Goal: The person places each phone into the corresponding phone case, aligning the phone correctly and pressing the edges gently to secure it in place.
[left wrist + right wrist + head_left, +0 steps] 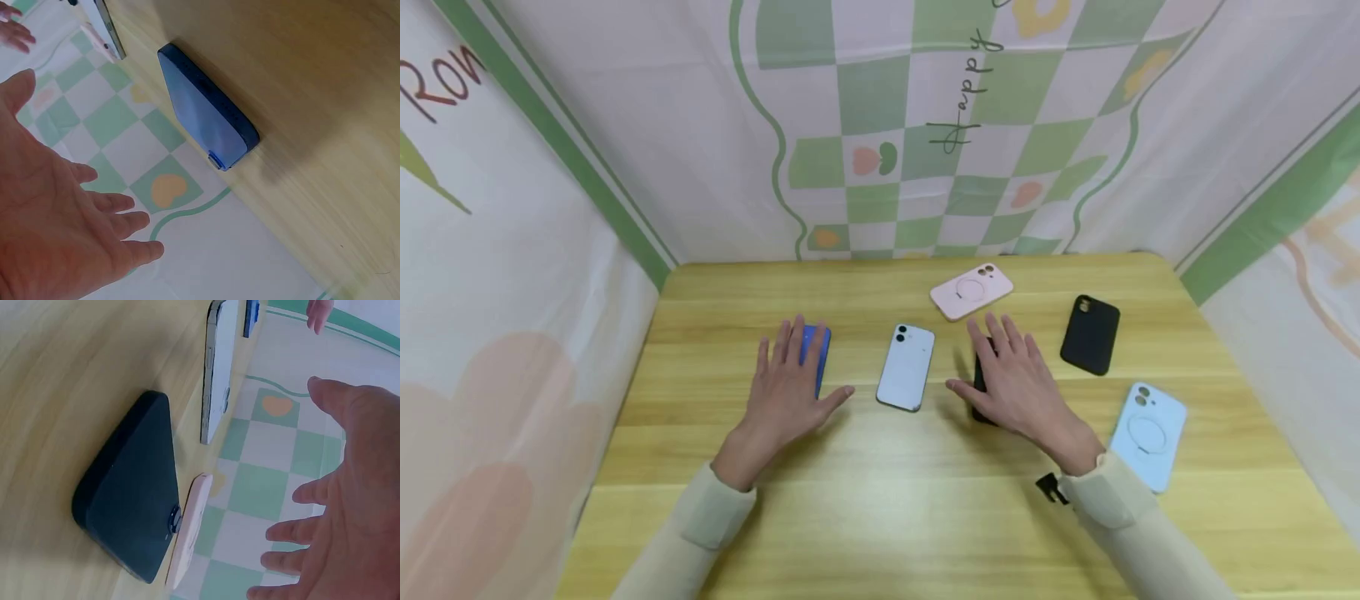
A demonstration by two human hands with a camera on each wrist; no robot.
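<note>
My left hand (786, 392) hovers palm down above a blue phone (823, 358), fingers spread. In the left wrist view a gap shows between that palm and the blue phone (203, 109), which lies flat. Over a black phone (980, 396) my right hand (1018, 383) is held the same way, its fingers straight and holding nothing. The right wrist view shows the black phone (134, 494) lying on the wood, apart from the palm. Between the two hands lies a white phone (906, 367), camera side up.
A pink phone case (972, 292) lies at the back of the wooden table (880, 500). To the right are a black case (1091, 334) and a light blue case (1148, 437). A small black clip (1051, 488) hangs by the right cuff. Printed curtains (700, 125) enclose the table.
</note>
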